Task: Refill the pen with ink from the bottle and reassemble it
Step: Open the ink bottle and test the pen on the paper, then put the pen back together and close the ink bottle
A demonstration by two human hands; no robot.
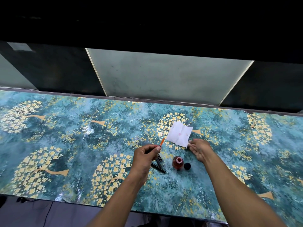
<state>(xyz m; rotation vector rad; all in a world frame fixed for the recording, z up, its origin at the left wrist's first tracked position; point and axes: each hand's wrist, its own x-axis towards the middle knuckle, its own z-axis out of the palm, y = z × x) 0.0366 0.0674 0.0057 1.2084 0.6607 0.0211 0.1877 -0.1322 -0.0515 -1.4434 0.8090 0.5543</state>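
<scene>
A: Head view, nearest first: where is the risk?
B: The uncapped ink bottle (177, 163) stands open on the counter (49, 161) beside its black cap (187, 166), right between both forearms. A wrist dropping could tip it.
A: And the pen?
B: The left hand (144, 155) is closed around the pen section, its orange ink tube (162, 142) poking up; loose black pen parts (158, 167) lie just beneath and could roll.
A: Right hand (199, 149)?
B: Fingers out flat, holding nothing, touching the tissue (179, 133). Wet ink may smear. Further back the counter lies clear to its far edge.
</scene>
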